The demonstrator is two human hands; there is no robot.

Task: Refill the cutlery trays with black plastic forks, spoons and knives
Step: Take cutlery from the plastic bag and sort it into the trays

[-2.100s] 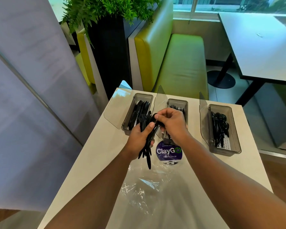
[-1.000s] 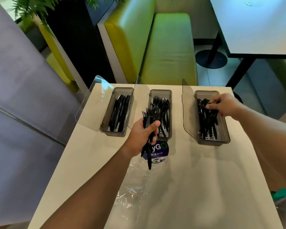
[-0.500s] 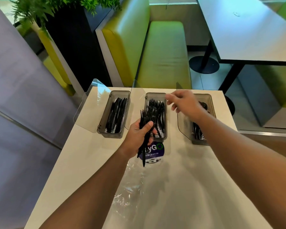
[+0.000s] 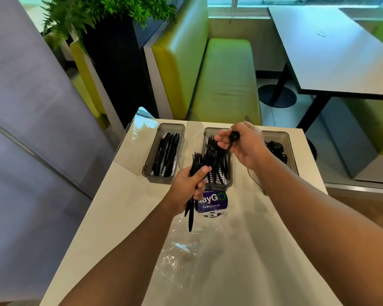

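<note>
- A bundle of black plastic cutlery point(image 4: 196, 161) stands upright in the left hand point(image 4: 186, 187). Fork tines stick out above the fist and handles hang below it, just in front of the middle tray.
- The left hand's fingers and thumb are curled tightly round the bundle.
- The right hand point(image 4: 248, 146) hovers over the middle tray, pinching a single black spoon point(image 4: 234, 136) between thumb and fingertips.
- Three smoky clear trays sit side by side at the far edge of a white table point(image 4: 119, 217).
- The left tray point(image 4: 171, 125) holds knives, the middle tray point(image 4: 218, 185) holds forks, and the right tray point(image 4: 285, 134) holds spoons.
- A round purple sticker point(image 4: 216, 202) is on the table near the middle tray.
- A crumpled clear plastic bag point(image 4: 179, 261) lies between the forearms.
- Beyond the table are a green bench point(image 4: 226, 80) and a leafy plant point(image 4: 108, 7).
</note>
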